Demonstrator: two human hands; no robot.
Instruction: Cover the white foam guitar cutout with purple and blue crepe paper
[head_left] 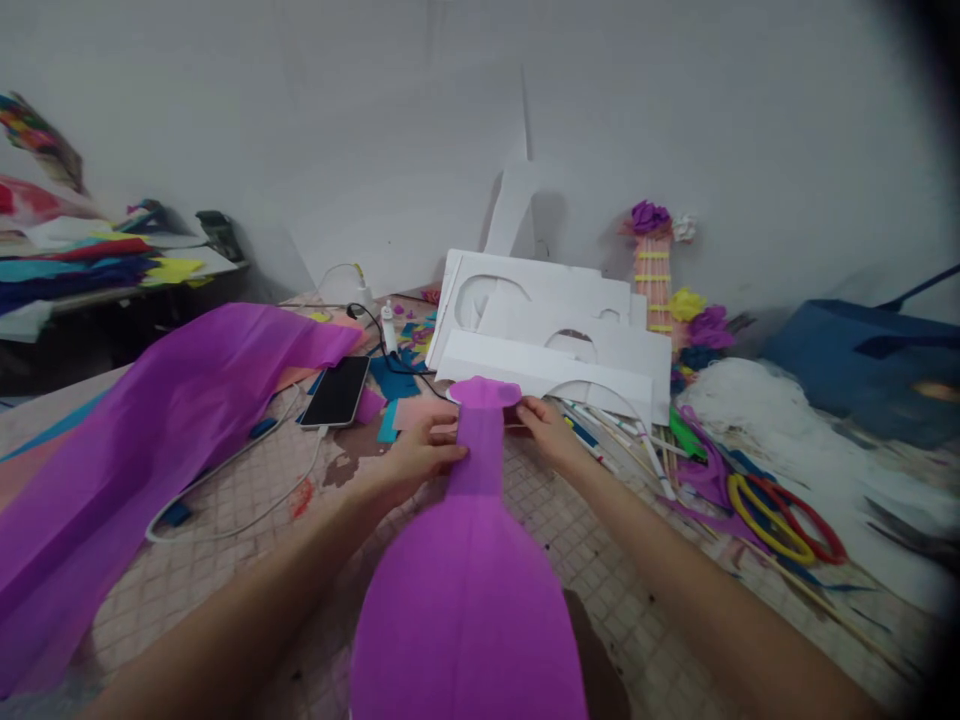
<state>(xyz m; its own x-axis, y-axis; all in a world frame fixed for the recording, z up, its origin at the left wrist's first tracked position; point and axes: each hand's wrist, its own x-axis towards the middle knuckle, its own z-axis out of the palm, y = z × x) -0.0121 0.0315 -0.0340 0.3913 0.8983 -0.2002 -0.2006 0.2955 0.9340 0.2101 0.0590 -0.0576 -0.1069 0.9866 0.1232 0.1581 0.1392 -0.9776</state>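
A guitar-shaped piece (469,600) covered in purple paper stretches away from me, its wide rounded body close to me and its narrow neck pointing to the wall. My left hand (420,450) grips the left edge of the neck, thumb and fingers bent against it. On the other side, my right hand (549,432) pinches at the right edge, just below the wavy head (484,392). Some of its fingertips are hidden behind the piece. Beyond the left hand lies a pale pink paper scrap (424,412).
Purple paper (180,400) spreads over the left side, near a charging phone (337,392). White cut boards (551,300) lean at the back. To the right are scissors (787,520), thin sticks (832,605), white stuffing (757,410) and a blue bag (870,360).
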